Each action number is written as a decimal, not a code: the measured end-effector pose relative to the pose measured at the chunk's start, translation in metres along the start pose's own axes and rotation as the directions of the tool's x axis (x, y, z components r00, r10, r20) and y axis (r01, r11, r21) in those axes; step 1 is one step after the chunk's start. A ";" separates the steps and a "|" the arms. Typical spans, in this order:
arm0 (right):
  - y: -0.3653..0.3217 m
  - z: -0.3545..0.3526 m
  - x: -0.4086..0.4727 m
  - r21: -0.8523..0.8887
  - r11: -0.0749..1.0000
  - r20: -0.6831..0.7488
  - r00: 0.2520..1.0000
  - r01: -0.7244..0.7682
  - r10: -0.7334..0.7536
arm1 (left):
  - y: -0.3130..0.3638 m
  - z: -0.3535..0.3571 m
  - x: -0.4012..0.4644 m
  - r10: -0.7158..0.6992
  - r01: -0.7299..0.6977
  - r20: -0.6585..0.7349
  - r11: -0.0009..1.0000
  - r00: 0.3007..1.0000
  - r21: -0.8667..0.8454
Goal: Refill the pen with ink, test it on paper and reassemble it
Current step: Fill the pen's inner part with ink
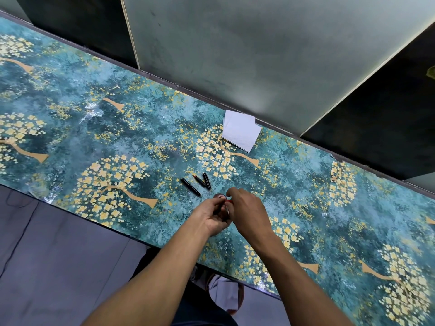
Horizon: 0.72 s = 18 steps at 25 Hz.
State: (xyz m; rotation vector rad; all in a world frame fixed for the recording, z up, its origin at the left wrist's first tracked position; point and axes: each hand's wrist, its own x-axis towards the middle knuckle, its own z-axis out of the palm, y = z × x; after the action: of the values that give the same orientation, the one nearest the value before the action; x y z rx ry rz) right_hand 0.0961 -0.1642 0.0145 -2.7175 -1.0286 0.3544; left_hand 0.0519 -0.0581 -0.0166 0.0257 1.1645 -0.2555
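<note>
Three black pen parts lie on the table just beyond my hands: a long barrel point(190, 187), a nib section with a reddish tip point(199, 180) and a short cap point(207, 180). My left hand point(213, 217) and my right hand point(244, 208) meet over a small ink bottle point(226, 211), which they mostly hide. The left hand grips the bottle from the side. The right hand's fingers close on its top, where a bit of red shows. A small round lid-like thing point(219, 196) sits just behind the hands.
A stack of white paper sheets point(240, 131) lies at the far edge of the table point(94, 128), which has a teal cover with golden trees. Grey partition panels point(259, 55) rise behind the table. The near table edge runs under my forearms.
</note>
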 end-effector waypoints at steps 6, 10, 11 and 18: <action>-0.002 -0.001 0.004 -0.045 0.999 0.012 1.000 0.028 -0.027 | 0.000 -0.001 0.003 0.015 -0.014 -0.022 0.997 1.000 0.077; -0.003 0.001 0.004 -0.086 0.996 -0.023 1.000 0.012 -0.014 | 0.000 -0.003 0.005 0.018 -0.016 -0.022 0.998 1.000 0.061; -0.004 0.001 0.004 -0.087 0.996 -0.024 1.000 0.002 -0.005 | 0.000 -0.003 0.006 0.017 -0.016 -0.021 0.998 1.000 0.056; -0.004 -0.003 0.002 -0.040 0.999 0.030 0.999 0.023 -0.022 | 0.001 -0.003 0.009 0.018 -0.016 -0.022 0.997 1.000 0.071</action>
State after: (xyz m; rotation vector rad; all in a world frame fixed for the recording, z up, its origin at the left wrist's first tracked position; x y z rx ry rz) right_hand 0.0959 -0.1603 0.0181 -2.7419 -1.0848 0.3745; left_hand 0.0527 -0.0583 -0.0256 0.1009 1.1764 -0.2821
